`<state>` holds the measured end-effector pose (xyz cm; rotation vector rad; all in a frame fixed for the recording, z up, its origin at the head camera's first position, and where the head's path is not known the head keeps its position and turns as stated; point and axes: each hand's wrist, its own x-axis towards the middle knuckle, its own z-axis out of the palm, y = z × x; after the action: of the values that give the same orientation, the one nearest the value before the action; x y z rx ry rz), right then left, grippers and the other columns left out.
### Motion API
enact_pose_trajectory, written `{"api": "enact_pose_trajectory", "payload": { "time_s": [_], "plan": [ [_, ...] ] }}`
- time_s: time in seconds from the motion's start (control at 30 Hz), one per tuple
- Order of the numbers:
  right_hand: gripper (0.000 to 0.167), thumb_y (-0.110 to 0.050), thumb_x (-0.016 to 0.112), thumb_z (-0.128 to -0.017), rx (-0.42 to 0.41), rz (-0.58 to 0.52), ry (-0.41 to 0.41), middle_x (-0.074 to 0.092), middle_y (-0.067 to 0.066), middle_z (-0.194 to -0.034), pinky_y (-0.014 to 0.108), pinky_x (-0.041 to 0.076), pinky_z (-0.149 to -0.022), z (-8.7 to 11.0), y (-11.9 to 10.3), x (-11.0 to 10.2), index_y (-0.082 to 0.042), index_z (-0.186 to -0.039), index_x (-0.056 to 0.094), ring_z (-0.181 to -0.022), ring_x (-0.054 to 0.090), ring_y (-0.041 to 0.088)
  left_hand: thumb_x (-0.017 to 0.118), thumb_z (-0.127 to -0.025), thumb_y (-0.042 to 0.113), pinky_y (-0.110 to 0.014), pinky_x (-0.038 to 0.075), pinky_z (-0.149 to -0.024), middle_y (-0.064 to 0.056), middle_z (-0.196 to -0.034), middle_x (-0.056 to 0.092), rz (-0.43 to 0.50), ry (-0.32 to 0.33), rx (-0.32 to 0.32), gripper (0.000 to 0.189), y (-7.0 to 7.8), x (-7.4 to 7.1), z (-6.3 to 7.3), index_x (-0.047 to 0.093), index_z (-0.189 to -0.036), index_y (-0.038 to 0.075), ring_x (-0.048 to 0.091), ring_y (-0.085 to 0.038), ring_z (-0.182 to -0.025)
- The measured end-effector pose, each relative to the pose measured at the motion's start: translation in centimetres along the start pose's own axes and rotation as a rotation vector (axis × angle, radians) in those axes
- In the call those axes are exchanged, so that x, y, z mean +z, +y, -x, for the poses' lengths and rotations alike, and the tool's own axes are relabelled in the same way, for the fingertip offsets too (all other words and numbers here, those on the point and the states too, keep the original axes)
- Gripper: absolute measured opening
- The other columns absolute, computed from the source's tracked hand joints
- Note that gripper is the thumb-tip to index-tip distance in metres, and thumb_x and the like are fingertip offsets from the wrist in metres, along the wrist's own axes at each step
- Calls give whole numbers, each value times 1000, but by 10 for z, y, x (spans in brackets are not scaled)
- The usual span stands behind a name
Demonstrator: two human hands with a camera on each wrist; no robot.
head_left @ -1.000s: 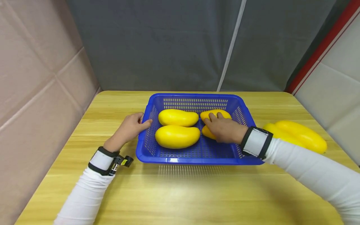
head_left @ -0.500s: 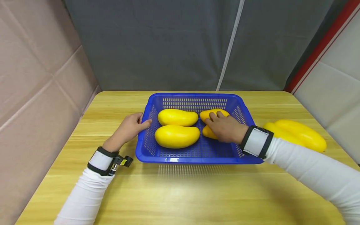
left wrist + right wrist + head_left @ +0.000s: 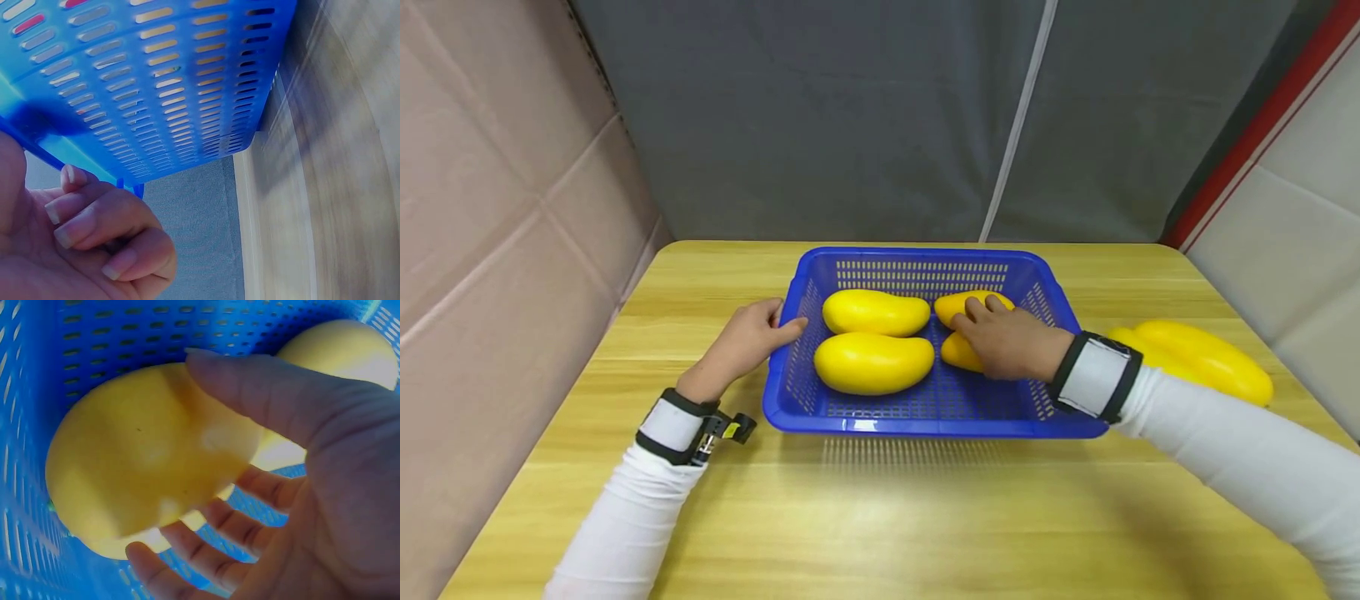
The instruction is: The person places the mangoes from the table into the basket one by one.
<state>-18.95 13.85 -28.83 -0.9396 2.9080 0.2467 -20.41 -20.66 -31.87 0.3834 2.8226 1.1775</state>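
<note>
A blue perforated plastic basket [image 3: 895, 427] holds several yellow mangoes. My left hand [image 3: 737, 346] grips its left rim, thumb over the inside and fingers curled outside, as the left wrist view shows. Inside at left lie a near mango [image 3: 874, 363] and a far mango [image 3: 876, 313]. My right hand [image 3: 1015, 343] is in the right half, over a near mango [image 3: 958, 353] and beside a far mango [image 3: 953, 307]. In the right wrist view the thumb and spread fingers lie loosely around the near mango [image 3: 137, 444], the palm apart from it.
Two more mangoes [image 3: 1202, 358] lie side by side on the wooden table [image 3: 865, 533], right of the basket and partly behind the right forearm. A grey curtain [image 3: 820, 125] hangs behind the table. Padded walls [image 3: 497, 208] stand at both sides.
My right hand has shifted slightly to the right, its fingers sliding over the mangoes, which stay in place. The left hand and the basket have not visibly moved.
</note>
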Motion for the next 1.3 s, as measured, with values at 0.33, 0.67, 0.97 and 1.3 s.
{"api": "enact_pose_trajectory", "payload": {
  "time_s": [0.33, 0.67, 0.97, 1.3],
  "plan": [
    [65, -19, 79, -79, 26, -8, -106, 45, 16, -117, 51, 49, -78, 9, 14, -32, -5, -133, 47, -105, 41, 36, 59, -94, 35, -27, 33, -51, -4, -64, 42, 25, -8, -7, 36, 1, 0, 2, 46, -80, 5, 48, -21, -59],
    [65, -22, 77, -81, 114, -36, -90, 46, 18, -122, 56, 46, -84, 33, 46, -67, -6, -135, 45, -113, 43, 42, 59, -94, 35, -27, 33, -50, -5, -66, 44, 23, -21, -18, 35, 1, 2, 0, 47, -82, 4, 49, -21, -60],
    [63, -30, 73, -84, 178, -18, -62, 47, 22, -124, 55, 49, -76, 68, 91, -83, -5, -134, 44, -106, 48, 42, 59, -93, 37, -27, 32, -50, -5, -66, 44, 18, -18, -9, 37, 3, 2, 0, 46, -80, 5, 48, -21, -59],
    [55, -22, 75, -83, 152, -36, -12, 47, 24, -124, 56, 48, -81, 103, 129, -68, 0, -127, 49, -101, 53, 40, 59, -93, 36, -27, 35, -51, -5, -66, 43, 23, -13, -10, 36, 1, 1, 0, 45, -81, 5, 49, -21, -61]
  ]
}}
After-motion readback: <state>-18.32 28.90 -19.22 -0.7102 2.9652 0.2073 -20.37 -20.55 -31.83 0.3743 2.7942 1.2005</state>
